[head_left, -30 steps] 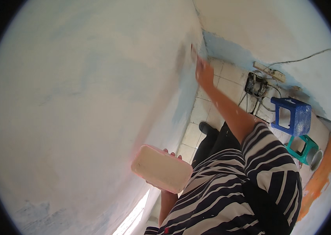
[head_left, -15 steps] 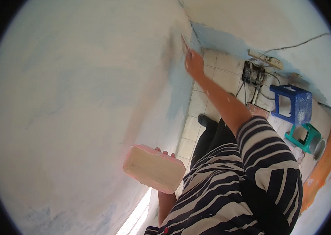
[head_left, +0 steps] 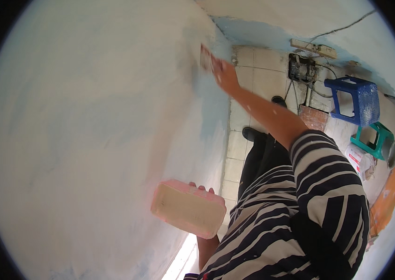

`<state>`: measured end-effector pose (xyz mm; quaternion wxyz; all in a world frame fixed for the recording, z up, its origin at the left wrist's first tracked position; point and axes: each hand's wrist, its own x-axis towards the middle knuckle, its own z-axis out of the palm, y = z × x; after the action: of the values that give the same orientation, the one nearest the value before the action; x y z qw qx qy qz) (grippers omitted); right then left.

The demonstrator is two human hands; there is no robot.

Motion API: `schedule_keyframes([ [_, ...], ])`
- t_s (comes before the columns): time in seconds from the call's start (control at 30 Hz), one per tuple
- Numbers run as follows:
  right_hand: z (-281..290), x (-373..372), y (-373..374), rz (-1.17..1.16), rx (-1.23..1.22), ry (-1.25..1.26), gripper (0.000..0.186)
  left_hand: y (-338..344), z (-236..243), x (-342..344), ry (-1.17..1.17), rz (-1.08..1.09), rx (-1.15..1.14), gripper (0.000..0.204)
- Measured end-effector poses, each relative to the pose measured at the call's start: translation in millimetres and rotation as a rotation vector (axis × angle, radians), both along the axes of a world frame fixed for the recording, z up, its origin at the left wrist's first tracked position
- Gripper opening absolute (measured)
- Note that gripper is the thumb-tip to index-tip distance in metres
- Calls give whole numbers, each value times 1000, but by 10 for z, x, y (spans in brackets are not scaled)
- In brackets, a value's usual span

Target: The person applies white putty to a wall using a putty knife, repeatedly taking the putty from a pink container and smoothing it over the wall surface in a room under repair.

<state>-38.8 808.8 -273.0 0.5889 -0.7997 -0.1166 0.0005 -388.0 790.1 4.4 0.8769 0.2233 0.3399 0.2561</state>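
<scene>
My right hand (head_left: 225, 74) grips a flat scraper (head_left: 206, 57), its blade against or very close to the white wall (head_left: 80, 116) with blue patches, near the corner; the exact contact is hard to tell. My left hand (head_left: 206, 190) holds a pink-rimmed rectangular tub (head_left: 185, 210) of cream-coloured paste from underneath, its fingertips curled up over the far side. The tub is low in the view, close to that wall.
Along the right wall are a power strip (head_left: 313, 47) with cables, a dusty black appliance (head_left: 302, 70), a blue stool (head_left: 354, 100), a green stool (head_left: 370, 137), a metal container (head_left: 390, 153) and a white bag (head_left: 361, 165) on the tiled floor (head_left: 267, 58). My feet stand beside the left wall.
The scraper and my right hand have moved left and slightly up the view along the wall. The floor objects appear higher as the view shifts; the tub stays in my left hand, slightly lower.
</scene>
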Motion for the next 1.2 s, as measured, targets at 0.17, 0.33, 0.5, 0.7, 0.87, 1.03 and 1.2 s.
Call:
schedule_keyframes([
  [0.17,495,774,443,-50,42,234,37,10,59,186,164,50,46,57],
  [0.33,426,-1590,406,251,82,60,54,-22,162,343,360,102,83,56],
  [0.5,-268,-1669,-194,262,-120,75,31,-128,246,480,542,110,83,54],
  [0.7,342,1202,244,-345,-45,-120,26,-38,180,602,771,259,-15,51],
  [0.87,345,-145,551,-7,-37,-160,42,-3,150,295,338,111,-18,59],
  [1.03,231,-1667,-332,612,-126,84,35,-76,153,306,542,139,158,53],
  [1.2,-281,280,-33,-192,-130,13,36,0,30,133,127,34,21,56],
])
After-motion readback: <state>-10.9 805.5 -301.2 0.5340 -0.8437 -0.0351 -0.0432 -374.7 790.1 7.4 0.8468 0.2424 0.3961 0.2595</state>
